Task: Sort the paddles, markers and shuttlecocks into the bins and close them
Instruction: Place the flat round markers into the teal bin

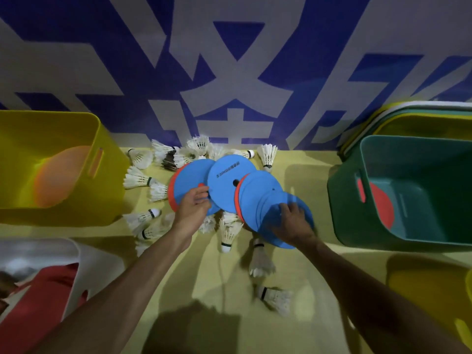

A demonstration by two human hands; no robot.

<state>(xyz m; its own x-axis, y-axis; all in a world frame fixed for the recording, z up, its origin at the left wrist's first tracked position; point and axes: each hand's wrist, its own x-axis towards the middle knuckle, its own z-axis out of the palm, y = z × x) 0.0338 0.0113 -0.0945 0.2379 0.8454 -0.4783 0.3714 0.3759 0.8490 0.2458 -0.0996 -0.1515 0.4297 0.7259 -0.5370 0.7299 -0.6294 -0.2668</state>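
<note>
Yellow floor point(199, 272), not a desk, under everything.

Green bin point(342, 200) well out to the right of the right hand point(291, 221), open, one orange-faced marker point(380, 203) already inside. Stack of lids point(408, 111) propped behind it, likely parked there until closing time. Yellow bin point(112, 175) well out to the left of the left hand point(194, 205), also open, an orange disc point(58, 175) showing through its wall. White bin point(84, 256) beside the left forearm, something red in it, not identifiable.

Blue markers point(227, 180) fanned under and between both hands, overlapping, orange undersides showing at the edges. Probably being gathered into one stack for a single carry.

Left hand: fingers curled over the near rim of the leftmost marker, pinching it. Right hand: fingers bent on top of the rightmost fan of markers; pressing or gripping, cannot tell, blurred.

Shuttlecocks point(229, 231) scattered around and partly beneath the markers, beyond the hands, between them and nearer than them. None visible in any bin.
</note>
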